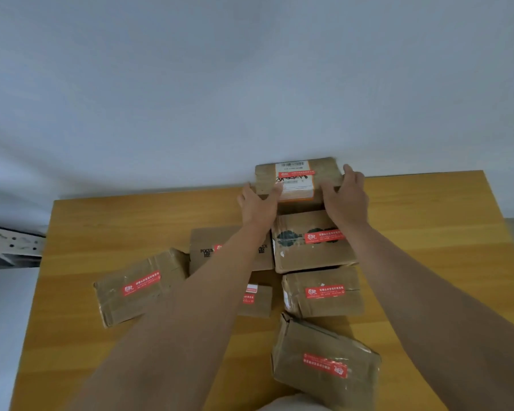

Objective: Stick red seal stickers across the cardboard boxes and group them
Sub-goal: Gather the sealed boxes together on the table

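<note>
Both my hands grip a cardboard box (324, 170) at the table's far edge; it bears a white shipping label and a red seal sticker (296, 174). My left hand (257, 203) clasps its left side, my right hand (346, 194) its right side. Several other sealed boxes lie nearer: one with dark blotches (312, 250), one below it (322, 292), a tilted one at the front (324, 363), a tilted one at the left (137, 287), a printed box (208, 247) and a small box (257, 301) partly hidden by my left arm.
The boxes rest on a wooden table (101, 232) set against a pale wall (250, 84). A grey perforated metal rack (9, 244) stands beyond the table's left edge. Bare wood shows on the table's left and right sides.
</note>
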